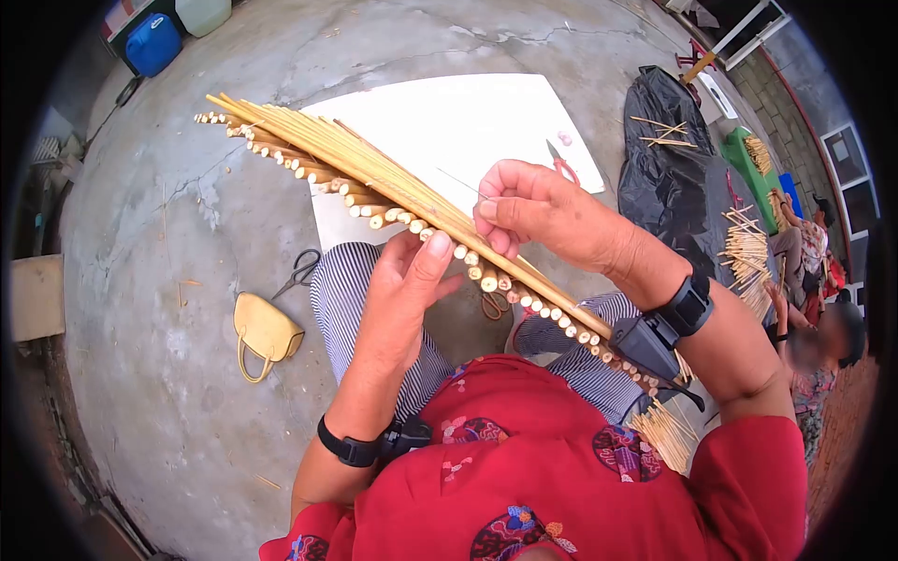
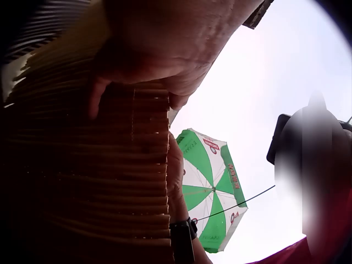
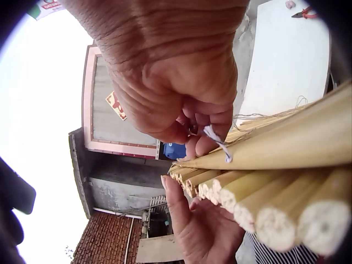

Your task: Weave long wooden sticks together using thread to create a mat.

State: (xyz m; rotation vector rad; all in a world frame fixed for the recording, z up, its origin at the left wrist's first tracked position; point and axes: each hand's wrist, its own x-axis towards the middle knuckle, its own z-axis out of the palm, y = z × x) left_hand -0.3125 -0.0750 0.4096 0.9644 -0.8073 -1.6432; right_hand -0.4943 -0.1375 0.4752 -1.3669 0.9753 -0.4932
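Observation:
A mat of yellow reed stalks (image 1: 374, 178), set side by side with pale cut ends in a row, slants over the lap. My left hand (image 1: 412, 280) grips its edge, thumb against the cut ends and fingers underneath; the left wrist view shows the stalks' shaded side below that hand (image 2: 159, 60). Above the mat, my right hand (image 1: 543, 210) pinches a thin, dark, needle-like strand (image 1: 458, 180) between thumb and forefinger. In the right wrist view a white knotted string (image 3: 219, 144) sits on the outer stalk, close beside the curled fingers, and loose thread (image 3: 258, 116) lies behind.
Beyond the mat lies a white board (image 1: 449, 112) with red-handled pliers (image 1: 559, 164). Black scissors (image 1: 297, 273) and a yellow handbag (image 1: 266, 332) are on the concrete at left. Black plastic sheeting (image 1: 659, 159), stalk piles (image 1: 746, 248) and another seated person (image 1: 814, 355) are at right.

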